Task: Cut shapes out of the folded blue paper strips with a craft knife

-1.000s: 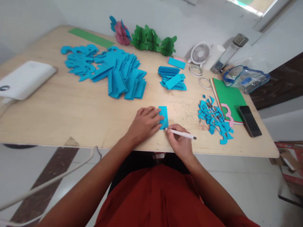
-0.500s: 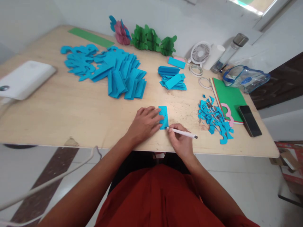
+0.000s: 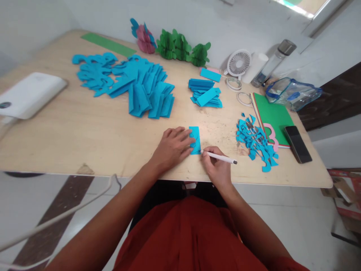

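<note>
A small folded blue paper strip point(image 3: 195, 140) lies near the table's front edge. My left hand point(image 3: 172, 146) rests flat on its left side, fingers spread, pressing it down. My right hand point(image 3: 216, 165) is closed around a white pen point(image 3: 220, 157), whose tip touches the strip's lower right edge. A curved outline shows on the strip under my fingertips.
Blue cut shapes and folded strips point(image 3: 132, 84) are piled at the back left, a smaller stack point(image 3: 205, 94) in the middle, scraps point(image 3: 255, 141) to the right. Green card point(image 3: 272, 116), a phone point(image 3: 297, 143), tape rolls, a fan point(image 3: 238, 63), a bottle, a pouch and a white device point(image 3: 28, 94) stand around.
My right hand and the pen have shifted slightly to the right along the strip's lower edge. My left hand has stayed put.
</note>
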Tool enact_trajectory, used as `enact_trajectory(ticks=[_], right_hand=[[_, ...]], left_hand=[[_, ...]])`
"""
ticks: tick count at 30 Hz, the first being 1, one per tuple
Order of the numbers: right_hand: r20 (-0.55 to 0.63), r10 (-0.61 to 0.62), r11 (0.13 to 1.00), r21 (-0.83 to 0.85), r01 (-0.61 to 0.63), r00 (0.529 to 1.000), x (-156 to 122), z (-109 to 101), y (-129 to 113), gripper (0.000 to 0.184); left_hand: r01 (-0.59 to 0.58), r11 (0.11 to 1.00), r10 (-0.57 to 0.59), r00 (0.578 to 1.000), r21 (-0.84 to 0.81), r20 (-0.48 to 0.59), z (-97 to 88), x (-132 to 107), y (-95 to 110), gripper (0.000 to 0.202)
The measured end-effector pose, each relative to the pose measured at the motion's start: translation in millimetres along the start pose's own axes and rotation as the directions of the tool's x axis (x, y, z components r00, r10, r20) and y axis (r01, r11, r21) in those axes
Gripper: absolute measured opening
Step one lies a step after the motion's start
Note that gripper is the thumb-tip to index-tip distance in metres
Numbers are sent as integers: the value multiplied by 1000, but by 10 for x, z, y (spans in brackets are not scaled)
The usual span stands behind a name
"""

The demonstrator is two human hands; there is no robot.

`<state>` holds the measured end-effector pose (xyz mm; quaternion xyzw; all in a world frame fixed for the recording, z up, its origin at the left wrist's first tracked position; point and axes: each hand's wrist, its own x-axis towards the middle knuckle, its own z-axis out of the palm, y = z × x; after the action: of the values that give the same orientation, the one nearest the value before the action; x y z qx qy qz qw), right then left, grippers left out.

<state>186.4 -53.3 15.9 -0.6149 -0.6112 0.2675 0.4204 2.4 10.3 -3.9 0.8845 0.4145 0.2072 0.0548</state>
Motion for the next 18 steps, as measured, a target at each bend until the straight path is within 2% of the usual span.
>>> enact_trajectory(ticks=[14, 18], right_hand=[[-27, 7, 1000, -29, -8, 1000, 46, -13, 20, 12], [-53, 11, 1000, 29, -9, 999, 42, -14, -1, 14]], left_hand=[[8, 1000, -8, 1000, -14, 6, -8, 4, 3, 27], [4, 1000, -4, 1000, -14, 6, -4, 2, 1, 26]])
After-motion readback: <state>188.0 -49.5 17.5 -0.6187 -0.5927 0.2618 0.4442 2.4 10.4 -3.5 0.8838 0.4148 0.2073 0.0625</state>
